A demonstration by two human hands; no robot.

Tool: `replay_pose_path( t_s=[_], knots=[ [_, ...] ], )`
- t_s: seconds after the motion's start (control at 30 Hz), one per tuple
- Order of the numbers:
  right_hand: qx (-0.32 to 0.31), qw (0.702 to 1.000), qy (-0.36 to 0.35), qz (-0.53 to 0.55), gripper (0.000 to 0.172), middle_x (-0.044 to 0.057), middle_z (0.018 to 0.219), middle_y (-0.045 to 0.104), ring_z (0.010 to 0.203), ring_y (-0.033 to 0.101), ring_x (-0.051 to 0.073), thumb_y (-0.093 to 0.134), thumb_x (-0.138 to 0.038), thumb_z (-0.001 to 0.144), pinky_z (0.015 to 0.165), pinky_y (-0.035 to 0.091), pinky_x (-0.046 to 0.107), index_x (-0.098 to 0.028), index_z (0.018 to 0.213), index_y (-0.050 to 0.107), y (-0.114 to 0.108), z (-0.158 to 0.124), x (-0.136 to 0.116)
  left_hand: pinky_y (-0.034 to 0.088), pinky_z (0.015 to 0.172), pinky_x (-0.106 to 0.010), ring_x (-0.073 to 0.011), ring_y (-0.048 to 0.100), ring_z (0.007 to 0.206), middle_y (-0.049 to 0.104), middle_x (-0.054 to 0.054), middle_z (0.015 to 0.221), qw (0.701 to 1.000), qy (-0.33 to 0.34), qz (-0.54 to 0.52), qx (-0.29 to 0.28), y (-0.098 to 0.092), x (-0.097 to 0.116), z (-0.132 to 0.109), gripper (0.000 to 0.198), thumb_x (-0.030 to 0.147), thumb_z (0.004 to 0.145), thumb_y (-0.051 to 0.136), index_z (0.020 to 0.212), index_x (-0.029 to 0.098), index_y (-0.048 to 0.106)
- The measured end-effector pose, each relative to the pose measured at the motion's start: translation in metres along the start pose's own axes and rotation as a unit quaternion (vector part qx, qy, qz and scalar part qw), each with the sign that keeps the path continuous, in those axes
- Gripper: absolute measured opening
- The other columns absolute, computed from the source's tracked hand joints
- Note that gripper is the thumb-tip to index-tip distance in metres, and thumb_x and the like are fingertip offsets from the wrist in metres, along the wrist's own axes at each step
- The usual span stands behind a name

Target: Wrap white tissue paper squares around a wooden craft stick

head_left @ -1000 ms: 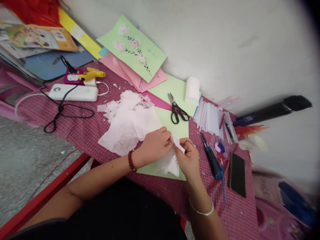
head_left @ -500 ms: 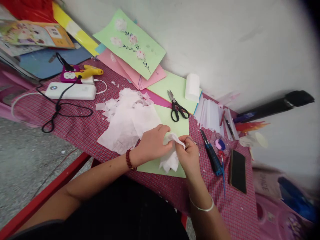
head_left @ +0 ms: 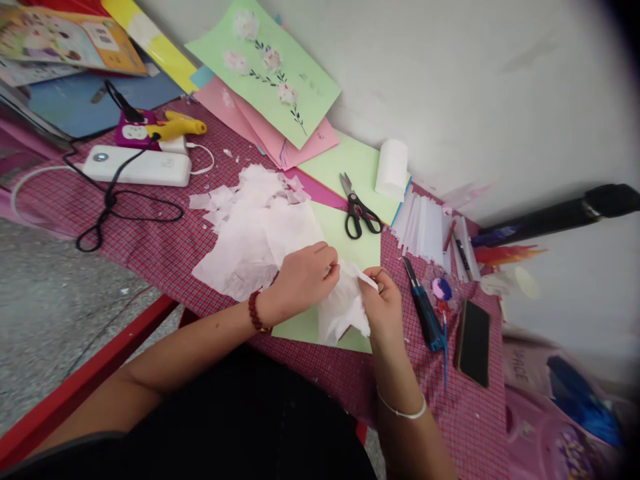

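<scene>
A crumpled piece of white tissue paper (head_left: 345, 307) is stretched between my two hands, above a light green sheet of paper (head_left: 300, 331). My left hand (head_left: 309, 277) pinches its left edge, fingers closed. On the other side, my right hand (head_left: 384, 303) grips the upper right edge between thumb and fingers. Torn and flat white tissue pieces (head_left: 250, 233) are heaped just beyond my left hand. Black-handled scissors (head_left: 357, 210) lie on the green paper farther back, blades pointing away from me.
To the right lie a utility knife (head_left: 424, 307), a phone (head_left: 474, 343) and white glue sticks (head_left: 420, 227). A white roll (head_left: 393, 168) stands near the wall. At the left are a power bank (head_left: 137, 165), a yellow glue gun (head_left: 180, 125) and cords. A green flower picture (head_left: 270, 73) leans behind.
My hands have moved slightly apart, and the tissue between them is spread wider. My left fingers have curled in more. The whole view has shifted a little.
</scene>
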State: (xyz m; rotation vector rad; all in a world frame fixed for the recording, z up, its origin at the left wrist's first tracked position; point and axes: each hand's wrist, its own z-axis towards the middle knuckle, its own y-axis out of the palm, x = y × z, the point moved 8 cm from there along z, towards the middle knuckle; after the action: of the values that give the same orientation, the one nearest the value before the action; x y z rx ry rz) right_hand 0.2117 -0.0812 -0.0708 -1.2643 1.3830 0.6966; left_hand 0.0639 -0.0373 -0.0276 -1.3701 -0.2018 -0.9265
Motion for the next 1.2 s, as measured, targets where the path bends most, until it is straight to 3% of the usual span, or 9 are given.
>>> replay_pose_path(
  t_s=[0.17, 0.27, 0.43, 0.57, 0.63, 0.77, 1.0, 1.1, 1.2],
  knots=[
    [0.003, 1.0, 0.019, 0.01, 0.016, -0.007, 0.054, 0.043, 0.04, 0.036, 0.01, 0.056, -0.033, 0.071, 0.037, 0.027, 0.022, -0.024, 0.078, 0.045, -0.001, 0.0, 0.004, 0.039, 0.061, -0.025, -0.0123, 0.053, 0.068, 0.057, -0.001, 0.075, 0.999, -0.012, -0.032, 0.013, -0.001, -0.005, -0.002, 0.01, 0.016, 0.08, 0.048, 0.071, 0.016, 0.051],
    [0.004, 1.0, 0.014, 0.012, 0.016, -0.007, 0.056, 0.045, 0.042, 0.038, 0.01, 0.056, -0.035, 0.074, 0.039, 0.029, 0.023, -0.023, 0.08, 0.046, -0.002, 0.001, 0.006, 0.042, 0.062, -0.026, -0.0132, 0.054, 0.071, 0.059, -0.002, 0.081, 0.998, -0.015, -0.057, 0.019, -0.005, -0.003, -0.005, 0.004, 0.02, 0.079, 0.051, 0.078, 0.017, 0.053],
    [0.0, 1.0, 0.011, 0.003, 0.016, -0.007, 0.056, 0.045, 0.043, 0.038, 0.011, 0.056, -0.036, 0.075, 0.041, 0.031, 0.024, -0.024, 0.079, 0.047, -0.002, 0.001, 0.006, 0.047, 0.085, -0.034, -0.0217, 0.054, 0.101, 0.057, -0.009, 0.112, 0.998, 0.038, -0.057, 0.001, -0.007, 0.015, -0.001, 0.042, 0.024, 0.075, 0.058, 0.115, 0.016, 0.05],
    [-0.002, 1.0, 0.019, -0.002, 0.017, -0.006, 0.056, 0.044, 0.044, 0.037, 0.012, 0.056, -0.038, 0.074, 0.041, 0.03, 0.024, -0.024, 0.077, 0.046, -0.001, 0.0, 0.006, 0.046, 0.082, -0.036, -0.023, 0.053, 0.094, 0.06, -0.01, 0.096, 0.996, 0.076, 0.033, -0.036, 0.005, 0.023, 0.007, 0.013, 0.02, 0.081, 0.051, 0.09, 0.015, 0.058],
    [-0.003, 1.0, 0.024, -0.006, 0.017, -0.005, 0.057, 0.045, 0.045, 0.038, 0.012, 0.056, -0.038, 0.074, 0.041, 0.03, 0.024, -0.024, 0.078, 0.046, 0.0, -0.001, 0.006, 0.045, 0.078, -0.035, -0.0224, 0.053, 0.088, 0.06, -0.009, 0.088, 0.993, 0.083, 0.072, -0.043, 0.009, 0.023, 0.009, 0.014, 0.02, 0.085, 0.046, 0.08, 0.015, 0.058],
    [-0.016, 0.999, 0.029, 0.013, 0.014, -0.005, 0.058, 0.044, 0.046, 0.04, 0.012, 0.055, -0.034, 0.073, 0.042, 0.032, 0.024, -0.024, 0.077, 0.047, 0.003, -0.001, 0.007, 0.043, 0.071, -0.033, -0.0214, 0.054, 0.085, 0.061, -0.008, 0.085, 0.994, 0.066, 0.09, -0.02, 0.008, 0.017, 0.009, 0.02, 0.02, 0.088, 0.041, 0.079, 0.014, 0.058],
    [-0.029, 0.999, 0.023, 0.01, 0.009, -0.006, 0.057, 0.042, 0.046, 0.038, 0.01, 0.054, -0.028, 0.073, 0.043, 0.031, 0.023, -0.022, 0.072, 0.048, 0.005, 0.0, 0.005, 0.04, 0.066, -0.028, -0.0143, 0.054, 0.071, 0.06, -0.004, 0.074, 0.996, -0.013, -0.066, -0.054, 0.009, 0.003, 0.01, 0.023, 0.017, 0.087, 0.042, 0.072, 0.014, 0.059],
    [-0.024, 0.999, -0.036, -0.013, 0.019, -0.005, 0.061, 0.042, 0.052, 0.04, 0.01, 0.06, -0.034, 0.075, 0.047, 0.033, 0.023, -0.021, 0.067, 0.049, 0.005, 0.003, 0.0, 0.036, 0.061, -0.027, -0.0117, 0.05, 0.064, 0.055, -0.001, 0.067, 0.991, -0.003, -0.111, -0.07, 0.007, 0.008, 0.008, 0.026, 0.017, 0.087, 0.043, 0.063, 0.015, 0.055],
    [0.009, 0.997, -0.076, -0.024, 0.028, -0.004, 0.064, 0.043, 0.056, 0.04, 0.01, 0.061, -0.039, 0.078, 0.05, 0.034, 0.023, -0.019, 0.063, 0.051, 0.0, 0.005, 0.0, 0.037, 0.061, -0.026, -0.0117, 0.05, 0.065, 0.054, -0.001, 0.066, 0.99, 0.014, -0.138, -0.042, 0.001, 0.009, 0.005, 0.03, 0.02, 0.089, 0.043, 0.061, 0.014, 0.054]
  ],
)
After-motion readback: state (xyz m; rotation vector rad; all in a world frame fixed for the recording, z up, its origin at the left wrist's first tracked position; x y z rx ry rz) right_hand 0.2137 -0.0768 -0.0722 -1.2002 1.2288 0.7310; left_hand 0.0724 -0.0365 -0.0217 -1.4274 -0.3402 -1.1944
